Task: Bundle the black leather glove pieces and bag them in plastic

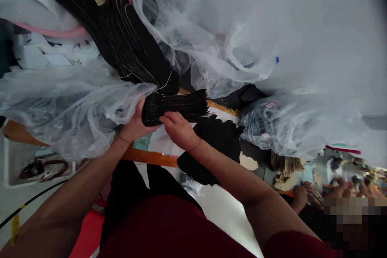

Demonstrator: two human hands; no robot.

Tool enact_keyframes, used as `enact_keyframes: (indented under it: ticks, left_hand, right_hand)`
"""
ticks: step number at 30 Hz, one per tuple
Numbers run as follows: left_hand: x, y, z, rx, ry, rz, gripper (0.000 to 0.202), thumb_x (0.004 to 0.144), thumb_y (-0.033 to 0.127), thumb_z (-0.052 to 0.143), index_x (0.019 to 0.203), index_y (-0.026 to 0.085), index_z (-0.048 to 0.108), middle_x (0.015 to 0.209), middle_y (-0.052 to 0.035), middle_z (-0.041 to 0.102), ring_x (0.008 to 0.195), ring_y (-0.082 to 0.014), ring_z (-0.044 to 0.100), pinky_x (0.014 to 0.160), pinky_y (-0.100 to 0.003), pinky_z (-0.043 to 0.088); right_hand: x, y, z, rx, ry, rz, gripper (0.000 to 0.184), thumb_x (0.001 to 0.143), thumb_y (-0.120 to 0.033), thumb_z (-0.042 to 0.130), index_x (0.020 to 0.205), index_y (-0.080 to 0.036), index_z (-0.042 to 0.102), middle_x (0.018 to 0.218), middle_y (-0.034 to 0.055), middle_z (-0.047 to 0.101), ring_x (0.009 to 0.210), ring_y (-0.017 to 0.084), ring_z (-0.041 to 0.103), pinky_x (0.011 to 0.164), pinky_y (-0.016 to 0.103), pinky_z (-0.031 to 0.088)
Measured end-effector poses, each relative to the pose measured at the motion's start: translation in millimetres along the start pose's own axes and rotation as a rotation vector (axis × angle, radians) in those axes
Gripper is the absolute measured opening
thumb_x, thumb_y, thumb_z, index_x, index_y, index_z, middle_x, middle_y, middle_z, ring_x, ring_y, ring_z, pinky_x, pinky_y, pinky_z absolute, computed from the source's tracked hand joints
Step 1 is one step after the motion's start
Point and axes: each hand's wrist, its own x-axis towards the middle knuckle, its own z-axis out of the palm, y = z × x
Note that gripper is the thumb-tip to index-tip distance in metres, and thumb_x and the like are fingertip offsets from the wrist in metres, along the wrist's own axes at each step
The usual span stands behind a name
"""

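A thick stack of thin black pieces (184,104) lies across my two hands at the table's middle, its layered edges facing up. My left hand (137,119) wraps round its left end, the thumb on the far side. Curled fingers of my right hand (179,130) press on its near side. Right of it is a fanned pile of black cut pieces (222,139), partly behind my right forearm. Just beyond the stack, long black sole-shaped pieces (133,36) lie in bundles tied with thin string.
Clear plastic bags (75,109) bulge beside my left arm, and a larger clear bag (196,40) stands at the back. A filled plastic bag (272,123) sits to the right. Lower left is a white basket (9,161). Another person's hands (305,195) work at the far right.
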Motion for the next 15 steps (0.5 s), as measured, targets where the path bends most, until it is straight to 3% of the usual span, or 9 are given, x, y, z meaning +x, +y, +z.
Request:
enact_keyframes:
  ticks: [3,7,15]
  left_hand:
    - [1,1,-1.3,-0.022,-0.002,0.012,0.112,0.067,0.057,0.092,0.158,0.023,0.036,0.152,-0.018,0.058,0.138,-0.041,0.063,0.118,-0.061,0.054]
    - [1,2,-1.8,-0.021,0.0,0.05,0.111,0.067,0.052,0.092,0.159,0.025,0.036,0.151,-0.0164,0.059,0.14,-0.0405,0.062,0.12,-0.06,0.053]
    - [-1,-8,0.0,-0.011,0.01,0.076,0.115,0.063,0.055,0.096,0.157,0.019,0.039,0.15,-0.0223,0.059,0.138,-0.0441,0.062,0.119,-0.062,0.053]
  right_hand:
    - [0,6,-5,0.023,0.044,0.043,0.032,0.111,-0.017,0.054,0.136,-0.018,0.075,0.131,0.0144,0.07,0.118,0.024,0.065,0.111,0.039,0.055]
    - [-6,11,-8,0.017,0.05,0.116,0.024,0.111,-0.023,0.058,0.123,-0.018,0.078,0.116,0.0141,0.072,0.109,0.025,0.065,0.105,0.041,0.055]
    - [7,-9,7,0.01,0.009,0.0,0.027,0.11,-0.013,0.056,0.123,-0.02,0.078,0.114,0.0105,0.074,0.106,0.023,0.065,0.103,0.038,0.054]
